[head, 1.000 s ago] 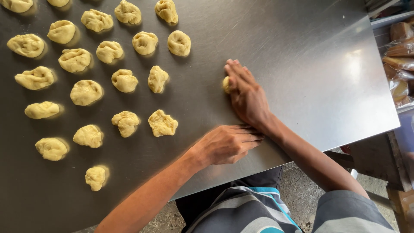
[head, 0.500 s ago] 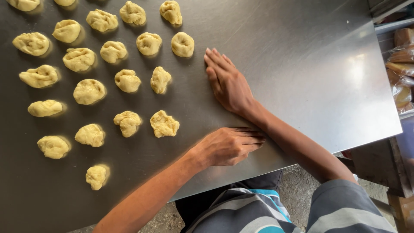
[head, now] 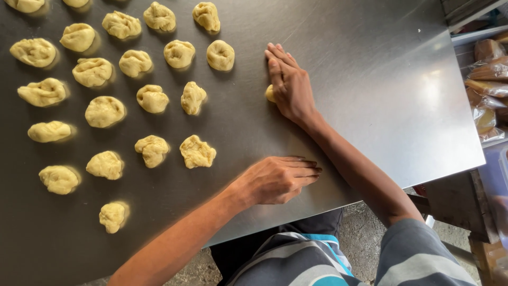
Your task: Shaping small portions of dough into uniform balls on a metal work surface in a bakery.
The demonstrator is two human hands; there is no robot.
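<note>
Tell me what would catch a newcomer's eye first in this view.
First, the rows of pale, rough dough lumps spread over the left half of the steel table. Next, the right hand pressed flat near the table's middle, with a bit of dough peeking out from under its palm. The left hand lies palm down near the front edge, and wrapped packets sit on a shelf at far right.

Daylight was bright; glare whitened the steel table (head: 428,90) at upper right. Shadows were soft, and focus stayed sharp with slight edge curving.
</note>
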